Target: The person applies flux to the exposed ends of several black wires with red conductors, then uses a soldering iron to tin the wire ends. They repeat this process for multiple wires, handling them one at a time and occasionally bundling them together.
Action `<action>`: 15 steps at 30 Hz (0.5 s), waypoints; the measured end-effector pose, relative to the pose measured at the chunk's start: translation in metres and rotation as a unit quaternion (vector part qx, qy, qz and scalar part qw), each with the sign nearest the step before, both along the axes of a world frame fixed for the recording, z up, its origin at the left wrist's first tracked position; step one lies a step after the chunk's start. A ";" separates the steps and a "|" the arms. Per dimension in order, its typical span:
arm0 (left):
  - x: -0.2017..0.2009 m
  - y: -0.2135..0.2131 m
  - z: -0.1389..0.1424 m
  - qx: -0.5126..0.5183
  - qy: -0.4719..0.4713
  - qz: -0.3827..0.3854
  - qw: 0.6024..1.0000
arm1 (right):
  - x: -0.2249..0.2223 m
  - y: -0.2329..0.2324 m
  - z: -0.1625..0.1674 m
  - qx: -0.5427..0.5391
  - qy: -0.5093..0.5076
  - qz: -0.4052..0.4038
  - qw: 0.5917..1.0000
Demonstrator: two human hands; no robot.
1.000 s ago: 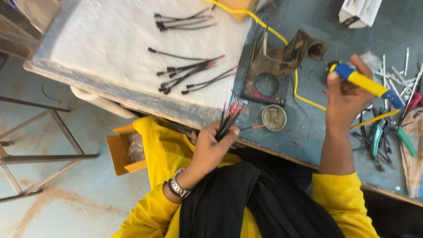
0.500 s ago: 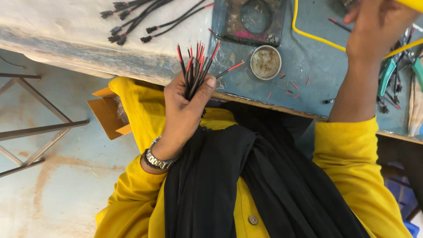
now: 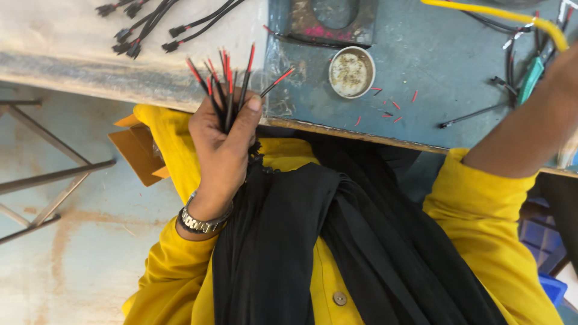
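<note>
My left hand (image 3: 221, 141) is shut around a bundle of thin red and black wires (image 3: 226, 84), held upright at the near edge of the table (image 3: 433, 54). The wire ends fan out above my fingers. A metal wristwatch (image 3: 201, 221) sits on that wrist. My right forearm (image 3: 518, 141) reaches up to the right; only the base of my right hand (image 3: 566, 72) shows before the frame cuts it off, and what it holds is hidden.
A small round tin (image 3: 351, 72) stands near the table edge, with red wire snippets (image 3: 391, 108) beside it. Black connector leads (image 3: 150, 24) lie on a white sheet. Also present: a dark metal stand (image 3: 331, 24), yellow cable (image 3: 500, 12), green-handled tool (image 3: 530, 78), cardboard box (image 3: 135, 150).
The view has tilted down toward my lap. My left hand keeps the wire bundle and sits lower at the table edge. My right hand has slid out at the upper right.
</note>
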State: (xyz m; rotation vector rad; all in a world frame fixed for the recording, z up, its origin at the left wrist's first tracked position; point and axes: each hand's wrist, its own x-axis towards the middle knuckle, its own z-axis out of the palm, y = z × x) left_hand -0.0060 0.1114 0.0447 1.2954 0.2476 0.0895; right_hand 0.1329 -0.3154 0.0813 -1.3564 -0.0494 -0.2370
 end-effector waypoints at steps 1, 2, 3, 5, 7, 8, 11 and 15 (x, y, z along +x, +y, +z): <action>0.000 0.000 -0.002 -0.009 0.000 -0.004 1.000 | -0.011 -0.004 0.002 0.029 0.017 0.002 0.999; 0.000 0.000 -0.004 -0.019 -0.001 -0.008 1.000 | -0.020 -0.009 0.002 0.057 0.032 0.003 0.998; 0.000 0.000 -0.007 -0.023 0.001 -0.013 1.000 | -0.026 -0.014 0.003 0.079 0.042 0.004 0.996; 0.001 -0.001 -0.014 -0.031 0.001 -0.022 0.999 | -0.030 -0.022 0.003 0.123 0.053 0.001 0.991; 0.000 0.000 -0.017 0.019 0.006 -0.024 1.000 | -0.023 -0.025 0.002 0.173 0.049 -0.003 0.984; 0.003 -0.002 -0.019 0.041 -0.004 -0.026 0.999 | -0.021 -0.026 0.000 0.202 0.044 -0.005 0.978; 0.009 -0.010 -0.022 0.006 0.043 -0.004 0.999 | -0.018 -0.018 -0.006 0.268 0.065 -0.012 0.961; 0.019 -0.013 -0.027 -0.080 0.048 -0.002 0.996 | -0.018 -0.010 -0.003 0.289 0.045 0.127 0.948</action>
